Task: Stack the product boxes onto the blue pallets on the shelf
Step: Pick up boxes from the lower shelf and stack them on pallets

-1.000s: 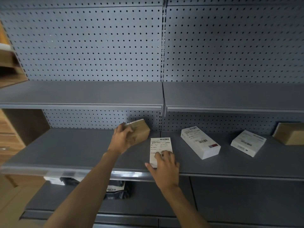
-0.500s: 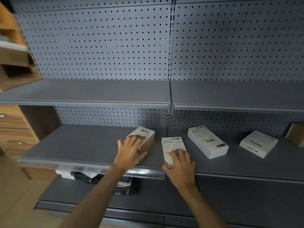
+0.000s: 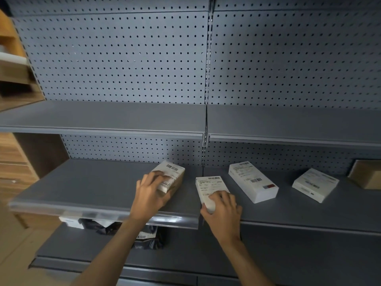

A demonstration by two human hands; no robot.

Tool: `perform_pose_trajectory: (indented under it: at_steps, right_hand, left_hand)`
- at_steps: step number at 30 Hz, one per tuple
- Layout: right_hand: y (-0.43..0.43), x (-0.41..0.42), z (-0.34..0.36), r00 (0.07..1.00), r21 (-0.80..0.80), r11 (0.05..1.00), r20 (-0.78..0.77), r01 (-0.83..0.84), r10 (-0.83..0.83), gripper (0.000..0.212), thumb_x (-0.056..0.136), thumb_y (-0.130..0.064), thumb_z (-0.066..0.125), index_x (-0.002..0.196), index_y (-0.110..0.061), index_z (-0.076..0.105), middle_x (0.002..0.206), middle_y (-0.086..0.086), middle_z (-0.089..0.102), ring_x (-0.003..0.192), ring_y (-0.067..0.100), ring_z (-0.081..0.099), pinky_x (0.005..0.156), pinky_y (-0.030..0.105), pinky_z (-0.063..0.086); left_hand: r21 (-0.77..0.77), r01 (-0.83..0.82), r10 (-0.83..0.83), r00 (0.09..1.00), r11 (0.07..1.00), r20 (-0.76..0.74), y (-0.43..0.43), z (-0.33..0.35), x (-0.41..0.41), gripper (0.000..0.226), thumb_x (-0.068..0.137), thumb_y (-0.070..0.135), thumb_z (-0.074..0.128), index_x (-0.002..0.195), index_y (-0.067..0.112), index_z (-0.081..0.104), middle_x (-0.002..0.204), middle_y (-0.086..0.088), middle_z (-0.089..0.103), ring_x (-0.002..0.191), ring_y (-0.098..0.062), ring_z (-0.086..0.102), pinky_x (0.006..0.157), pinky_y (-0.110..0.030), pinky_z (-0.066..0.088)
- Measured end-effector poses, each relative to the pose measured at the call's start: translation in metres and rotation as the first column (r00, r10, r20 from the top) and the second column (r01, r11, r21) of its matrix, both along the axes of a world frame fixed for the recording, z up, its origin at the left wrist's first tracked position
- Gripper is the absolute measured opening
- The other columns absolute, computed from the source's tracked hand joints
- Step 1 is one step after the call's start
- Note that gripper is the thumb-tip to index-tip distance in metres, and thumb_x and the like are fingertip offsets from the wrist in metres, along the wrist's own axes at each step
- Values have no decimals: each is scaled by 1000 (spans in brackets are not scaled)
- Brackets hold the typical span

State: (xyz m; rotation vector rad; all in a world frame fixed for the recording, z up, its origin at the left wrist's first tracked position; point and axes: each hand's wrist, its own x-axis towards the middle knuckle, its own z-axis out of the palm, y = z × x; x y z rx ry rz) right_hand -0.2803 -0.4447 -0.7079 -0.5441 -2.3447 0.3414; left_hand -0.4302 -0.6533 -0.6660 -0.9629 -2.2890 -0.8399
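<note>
Left hand (image 3: 149,198) grip clamps brown box (image 3: 172,179); right hand (image 3: 223,209) hides white box (image 3: 209,187) end.

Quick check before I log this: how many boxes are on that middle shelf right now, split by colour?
White labelled boxes lying flat: 3
Brown cardboard boxes: 2, one with a white label under the left hand, one cut off at the right edge
Total: 5

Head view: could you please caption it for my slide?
Left hand and right hand each grip a labelled box on the grey shelf.
</note>
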Motion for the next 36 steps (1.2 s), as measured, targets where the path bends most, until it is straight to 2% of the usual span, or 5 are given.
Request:
perform_pose_trajectory:
  at_steps: [7, 15, 22, 27, 36]
  right_hand:
    - [8, 29, 26, 991, -1, 996, -103, -84, 83, 27, 80, -48, 61, 98, -28, 64, 111, -14, 61, 108, 17, 54, 76, 40, 43]
    - [-21, 88, 104, 993, -122, 986, -1, -113, 114, 28, 76, -48, 67, 97, -30, 65, 112, -16, 66, 108, 18, 60, 78, 38, 43]
    - [-51, 158, 246, 988, -242, 964, 77, -112, 134, 23, 78, -46, 67, 94, -29, 67, 110, -16, 66, 102, 21, 61, 75, 38, 43]
    - [-70, 187, 364, 992, -298, 949, 46, -99, 118, 25, 79, -45, 69, 96, -27, 66, 111, -13, 66, 99, 21, 61, 73, 45, 53]
    - [-87, 212, 553, 996, -252, 966, -81, -55, 36, 28, 79, -44, 69, 97, -23, 71, 116, -15, 66, 108, 19, 60, 77, 46, 50]
  left_hand:
    - [3, 18, -18, 1000, 1000, -25, -21, 20, 62, 47, 76, 30, 90, 118, 25, 69, 129, 5, 58, 115, -18, 56, 92, -41, 42]
    - [-63, 35, -30, 996, 997, 81, -46, 90, 134, 45, 74, 23, 88, 116, 19, 72, 129, 1, 62, 120, -24, 59, 93, -45, 44]
    - [-93, 49, -31, 981, 994, 192, -67, 228, 187, 48, 73, 26, 87, 119, 21, 72, 131, 3, 63, 121, -23, 59, 93, -42, 45]
    - [-131, 64, -31, 971, 989, 238, -80, 334, 210, 55, 67, 24, 95, 118, 19, 73, 132, -1, 62, 120, -25, 59, 92, -46, 48]
    - [-2, 103, -102, 983, 995, 156, -90, 497, 223, 39, 82, 43, 73, 113, 18, 75, 129, 1, 63, 119, -21, 59, 99, -41, 43]
